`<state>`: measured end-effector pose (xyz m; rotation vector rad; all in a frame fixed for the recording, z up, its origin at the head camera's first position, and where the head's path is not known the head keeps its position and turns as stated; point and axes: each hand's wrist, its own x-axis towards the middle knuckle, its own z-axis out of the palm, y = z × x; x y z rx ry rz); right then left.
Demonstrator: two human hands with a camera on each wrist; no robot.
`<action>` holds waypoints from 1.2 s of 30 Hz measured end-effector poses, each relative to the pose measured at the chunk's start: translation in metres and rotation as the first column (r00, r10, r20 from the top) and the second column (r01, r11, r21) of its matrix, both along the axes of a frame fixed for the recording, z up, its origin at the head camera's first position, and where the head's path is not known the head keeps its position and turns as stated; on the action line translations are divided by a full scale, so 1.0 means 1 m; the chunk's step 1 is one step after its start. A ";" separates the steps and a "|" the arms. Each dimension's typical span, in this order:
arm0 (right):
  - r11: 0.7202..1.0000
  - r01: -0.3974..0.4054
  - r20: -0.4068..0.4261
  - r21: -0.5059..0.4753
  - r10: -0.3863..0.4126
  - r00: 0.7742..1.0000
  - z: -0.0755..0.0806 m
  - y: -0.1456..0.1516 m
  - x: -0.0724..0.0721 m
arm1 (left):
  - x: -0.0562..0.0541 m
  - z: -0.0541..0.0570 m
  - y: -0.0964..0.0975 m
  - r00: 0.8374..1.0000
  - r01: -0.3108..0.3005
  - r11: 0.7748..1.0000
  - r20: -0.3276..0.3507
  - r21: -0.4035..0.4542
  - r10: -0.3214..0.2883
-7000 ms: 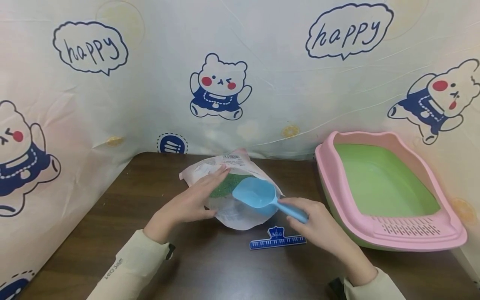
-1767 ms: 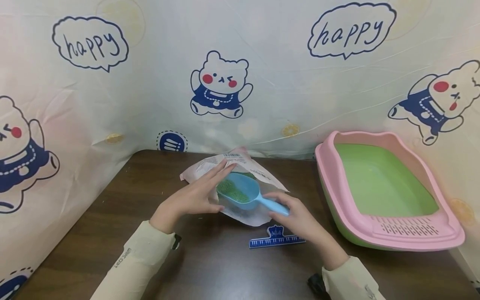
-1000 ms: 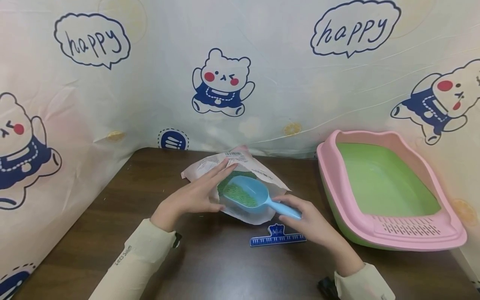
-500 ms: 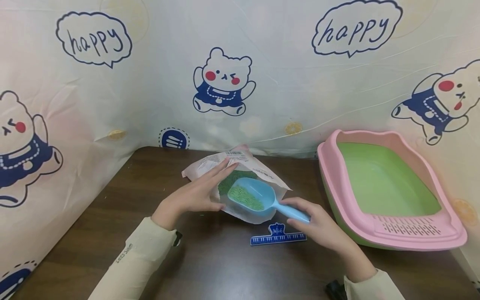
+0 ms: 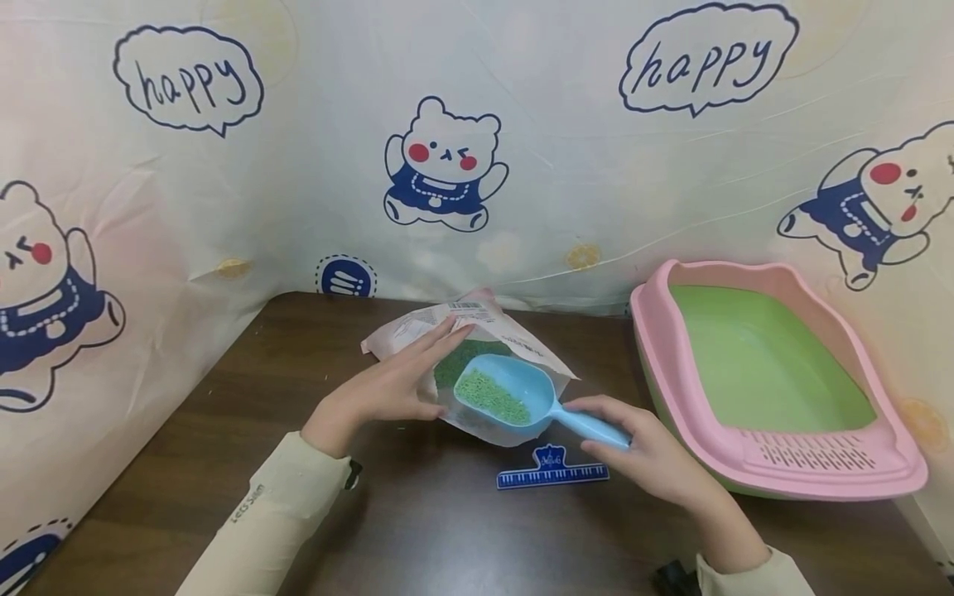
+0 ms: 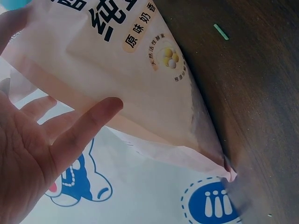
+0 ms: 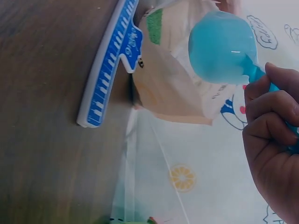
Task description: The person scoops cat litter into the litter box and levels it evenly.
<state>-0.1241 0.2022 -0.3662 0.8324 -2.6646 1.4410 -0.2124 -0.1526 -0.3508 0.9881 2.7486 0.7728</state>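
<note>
Eases blue scoop of green pellets R vs 1 sec ago, gripping handle w/ curled fingers of R hand, resting spread fingers of L hand on open bag.

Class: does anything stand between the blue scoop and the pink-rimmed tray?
Little does. In the head view, the bag's corner juts towards the tray beside the blue scoop held by the right hand; beyond it, only the tray's pink rim would probably need clearing. The blue clip lies nearer the person, off that line.
</note>
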 end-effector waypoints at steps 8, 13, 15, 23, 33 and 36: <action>1.000 -0.009 -0.041 0.002 0.009 0.999 0.006 0.003 0.006 | 0.000 0.000 0.000 1.000 0.007 1.000 -0.001 0.013 -0.007; 1.000 -0.011 -0.060 -0.016 0.010 0.998 0.006 0.005 0.008 | 0.000 0.000 0.000 1.000 0.005 1.000 -0.003 0.012 -0.005; 1.000 -0.013 -0.061 -0.024 0.011 0.998 0.007 0.006 0.009 | 0.000 0.000 0.000 1.000 0.006 1.000 0.000 0.017 -0.006; 1.000 0.015 -0.061 -0.017 -0.016 0.998 0.011 0.012 0.012 | -0.001 0.000 0.000 1.000 0.007 1.000 0.022 0.028 -0.008; 0.999 -0.012 -0.095 -0.047 0.007 0.995 0.015 0.018 0.015 | -0.002 -0.002 0.000 1.000 0.010 1.000 0.020 0.022 -0.010; 0.999 -0.001 -0.090 -0.047 -0.003 0.996 0.017 0.020 0.017 | -0.003 -0.003 0.000 1.000 0.004 1.000 0.028 0.022 -0.004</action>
